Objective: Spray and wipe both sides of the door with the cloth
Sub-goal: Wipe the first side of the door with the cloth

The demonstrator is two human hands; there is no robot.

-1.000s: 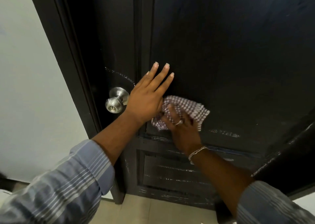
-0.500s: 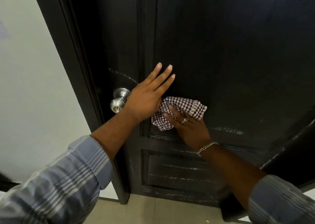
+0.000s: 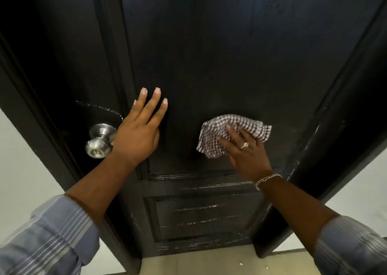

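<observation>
Writing: none readable on any surface.
Door: dark wood, grainy, with recessed panels and pale scuffs on the lower mouldings.
Cloth: checked woven fabric, crumpled, lying on the door's middle panel.
Right hand: straight fingers press the cloth flat against the door.
Left hand: flat on the door, fingers spread, holding nothing.
Knob: round brushed metal, just beside the left hand.
Sleeves: striped blue-grey cloth.
</observation>
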